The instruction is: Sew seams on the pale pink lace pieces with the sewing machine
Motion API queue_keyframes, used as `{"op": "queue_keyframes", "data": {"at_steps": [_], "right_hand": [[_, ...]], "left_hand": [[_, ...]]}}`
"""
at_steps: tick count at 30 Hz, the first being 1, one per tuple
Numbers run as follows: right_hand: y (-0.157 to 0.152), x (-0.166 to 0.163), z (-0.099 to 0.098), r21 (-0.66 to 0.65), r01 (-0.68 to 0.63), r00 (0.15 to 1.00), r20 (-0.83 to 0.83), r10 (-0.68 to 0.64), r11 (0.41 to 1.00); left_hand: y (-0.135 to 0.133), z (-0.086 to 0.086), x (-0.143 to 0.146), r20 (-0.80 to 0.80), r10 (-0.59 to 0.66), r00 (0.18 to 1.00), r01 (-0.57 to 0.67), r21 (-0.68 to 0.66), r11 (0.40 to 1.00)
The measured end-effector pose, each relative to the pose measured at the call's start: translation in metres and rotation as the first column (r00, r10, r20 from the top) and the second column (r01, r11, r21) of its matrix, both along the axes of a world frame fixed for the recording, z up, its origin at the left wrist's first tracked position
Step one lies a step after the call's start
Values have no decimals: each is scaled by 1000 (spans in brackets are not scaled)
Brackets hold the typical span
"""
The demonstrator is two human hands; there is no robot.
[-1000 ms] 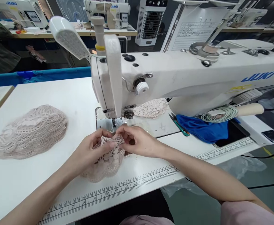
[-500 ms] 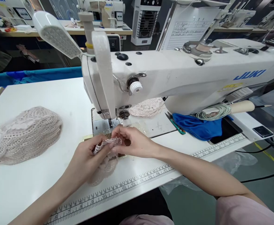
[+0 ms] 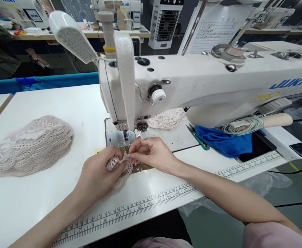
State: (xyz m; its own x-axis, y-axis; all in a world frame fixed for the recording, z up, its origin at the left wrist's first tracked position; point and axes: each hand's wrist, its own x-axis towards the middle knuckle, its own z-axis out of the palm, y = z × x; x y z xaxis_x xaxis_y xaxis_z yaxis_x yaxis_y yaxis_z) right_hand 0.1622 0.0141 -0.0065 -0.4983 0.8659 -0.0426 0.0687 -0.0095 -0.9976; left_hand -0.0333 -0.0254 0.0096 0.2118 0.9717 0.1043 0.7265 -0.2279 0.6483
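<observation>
My left hand (image 3: 99,174) and my right hand (image 3: 153,153) both pinch a small piece of pale pink lace (image 3: 120,163) just in front of the needle plate (image 3: 117,137) of a white sewing machine (image 3: 205,86). The lace is bunched between my fingers, and part of it lies under my left palm on the white table (image 3: 63,103). The presser foot and needle (image 3: 125,134) stand a little behind my fingertips.
A heap of the same pink lace (image 3: 32,144) lies at the left. Another lace piece (image 3: 167,119) sits behind the needle. Green-handled snips (image 3: 198,138) and a blue cloth (image 3: 223,141) rest under the machine arm. A lamp head (image 3: 73,38) hangs above. A ruler strip (image 3: 140,206) lines the table's front edge.
The lace has been gathered tighter between my fingers, so less of it spreads below my left hand. Both hands stay in front of the needle.
</observation>
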Motion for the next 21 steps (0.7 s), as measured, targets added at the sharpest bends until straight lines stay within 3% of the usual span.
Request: {"op": "queue_keyframes", "data": {"at_steps": [4, 9, 14, 21], "right_hand": [[-2, -2, 2, 167, 14, 999, 43, -21, 986], [-4, -1, 2, 422, -13, 991, 126, -44, 906], [-5, -1, 0, 592, -4, 988, 128, -89, 806], [-4, 0, -2, 672, -45, 987, 143, -70, 740]], "left_hand": [[0, -8, -4, -167, -87, 982, 135, 305, 943], [2, -12, -6, -257, -137, 957, 246, 462, 852], [2, -12, -3, -169, -153, 974, 209, 398, 893], [1, -4, 0, 15, -121, 993, 114, 243, 963]]}}
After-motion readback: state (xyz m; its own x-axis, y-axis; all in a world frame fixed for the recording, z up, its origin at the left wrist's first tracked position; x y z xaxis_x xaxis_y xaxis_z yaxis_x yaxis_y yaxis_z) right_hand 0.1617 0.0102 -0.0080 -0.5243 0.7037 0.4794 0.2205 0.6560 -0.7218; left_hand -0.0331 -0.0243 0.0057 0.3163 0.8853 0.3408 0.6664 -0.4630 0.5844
